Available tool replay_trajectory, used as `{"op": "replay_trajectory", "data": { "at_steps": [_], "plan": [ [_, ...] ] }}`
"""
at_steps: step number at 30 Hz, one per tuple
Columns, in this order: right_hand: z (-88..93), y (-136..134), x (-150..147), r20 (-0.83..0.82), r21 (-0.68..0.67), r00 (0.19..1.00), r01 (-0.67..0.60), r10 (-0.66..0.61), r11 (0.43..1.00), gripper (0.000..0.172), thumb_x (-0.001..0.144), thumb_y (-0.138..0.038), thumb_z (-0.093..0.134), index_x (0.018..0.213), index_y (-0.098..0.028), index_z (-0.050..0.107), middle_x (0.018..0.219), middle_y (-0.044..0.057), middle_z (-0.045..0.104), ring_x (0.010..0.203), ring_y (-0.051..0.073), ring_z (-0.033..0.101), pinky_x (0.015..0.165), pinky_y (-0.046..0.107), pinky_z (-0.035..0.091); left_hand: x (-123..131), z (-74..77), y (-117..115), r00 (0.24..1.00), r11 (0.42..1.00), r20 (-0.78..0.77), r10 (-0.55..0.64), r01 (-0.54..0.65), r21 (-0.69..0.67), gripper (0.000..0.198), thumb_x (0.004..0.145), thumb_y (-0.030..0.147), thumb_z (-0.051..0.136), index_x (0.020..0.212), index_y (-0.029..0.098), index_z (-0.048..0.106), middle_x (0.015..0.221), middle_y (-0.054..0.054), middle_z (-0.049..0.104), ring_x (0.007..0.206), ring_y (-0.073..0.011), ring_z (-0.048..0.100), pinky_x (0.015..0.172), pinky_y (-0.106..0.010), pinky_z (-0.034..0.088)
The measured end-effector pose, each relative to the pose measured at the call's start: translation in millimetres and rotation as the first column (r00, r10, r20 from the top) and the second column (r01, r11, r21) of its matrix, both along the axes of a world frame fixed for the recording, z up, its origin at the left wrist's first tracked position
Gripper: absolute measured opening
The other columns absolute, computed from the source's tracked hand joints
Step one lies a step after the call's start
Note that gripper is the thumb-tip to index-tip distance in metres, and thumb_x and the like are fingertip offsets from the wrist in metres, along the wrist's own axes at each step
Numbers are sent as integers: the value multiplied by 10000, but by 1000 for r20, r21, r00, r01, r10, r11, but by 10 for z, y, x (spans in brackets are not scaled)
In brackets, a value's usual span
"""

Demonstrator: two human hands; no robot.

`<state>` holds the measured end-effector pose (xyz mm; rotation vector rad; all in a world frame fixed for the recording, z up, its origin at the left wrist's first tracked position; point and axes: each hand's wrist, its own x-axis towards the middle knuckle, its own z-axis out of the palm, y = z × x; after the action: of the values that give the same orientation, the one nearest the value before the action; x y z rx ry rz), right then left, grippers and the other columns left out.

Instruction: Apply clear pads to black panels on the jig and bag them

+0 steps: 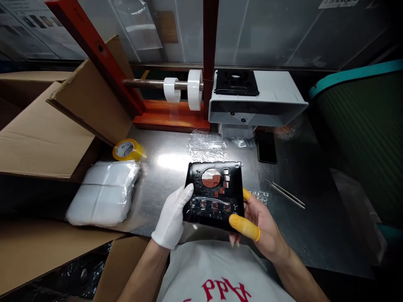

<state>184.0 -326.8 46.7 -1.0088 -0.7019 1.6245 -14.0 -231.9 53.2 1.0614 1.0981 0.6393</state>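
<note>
Gloved left hand clasps the left edge of a black plastic panel, fingers together. Bare right hand, in yellow finger cots, pinches its right edge. Panel held over steel table, face up, wider side across the body. Nearby: clear-bagged white pack, touching open cardboard box, contents hidden. Far right: green bin, inside unseen.

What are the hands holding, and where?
A flat black plastic panel: left edge in the white-gloved left hand, lower right corner in the right hand.
</note>
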Motion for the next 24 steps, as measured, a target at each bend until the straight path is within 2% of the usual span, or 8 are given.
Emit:
{"op": "replay_trajectory", "data": {
  "at_steps": [2,4,7,11,14,17,21,24],
  "plan": [
    [28,-3,-3,-13,4,1000,-13,13,1000,531,879,-298,735,1349,-240,496,892,22,660,568,147,682,485,256,563,0,-3,-10,999,998,-23,-24,25,65,289,927,396,606,1043,157,718,989,-43,718,1005,-254,641,939,-335,500],
    [33,-7,-1,-19,8,1000,-3,3,1000,509,897,-303,712,1351,-229,496,868,20,658,562,146,677,479,253,556,6,23,-23,998,995,-52,-32,37,95,237,916,360,622,996,157,717,980,-30,713,990,-235,636,928,-303,500],
    [21,-22,2,-22,19,1000,16,-16,1000,453,920,-307,681,1332,-221,513,833,20,669,543,144,668,469,251,539,27,97,-47,999,1000,-53,7,-7,0,287,956,405,567,1020,156,695,951,-17,708,913,-211,637,787,-259,522],
    [21,-38,1,-19,14,1000,22,-22,1000,417,914,-323,682,1300,-239,547,826,20,680,537,159,663,476,282,536,50,207,-69,998,997,-47,47,-50,-52,336,929,449,609,1083,160,687,994,-18,717,942,-225,638,759,-244,523],
    [30,-41,-2,5,1,1000,26,-26,1000,413,900,-349,690,1283,-246,571,766,9,679,509,165,642,460,297,526,50,266,-69,998,995,-57,37,-42,-87,378,906,498,619,1068,165,698,845,-8,690,739,-191,609,599,-236,506],
    [25,-46,-4,21,-11,999,28,-28,1000,444,883,-393,699,1283,-241,580,718,6,678,475,170,620,436,307,518,35,291,-53,999,985,-48,25,-33,-170,407,880,536,625,1035,169,710,692,7,606,546,-151,504,422,-228,423],
    [5,-56,-1,21,-60,999,42,-41,997,491,874,-445,698,1301,-232,580,704,14,681,463,175,611,412,303,504,11,288,-25,1000,982,-11,7,-9,-187,338,887,485,633,980,173,723,700,3,611,549,-145,514,474,-236,466],
    [-19,-56,4,29,-127,997,72,-69,989,447,891,-420,695,1280,-225,593,666,6,672,448,165,611,407,275,496,3,285,-20,1000,977,0,-15,15,-215,329,907,484,617,1002,186,720,730,2,636,586,-161,547,494,-245,485]
  ]
}}
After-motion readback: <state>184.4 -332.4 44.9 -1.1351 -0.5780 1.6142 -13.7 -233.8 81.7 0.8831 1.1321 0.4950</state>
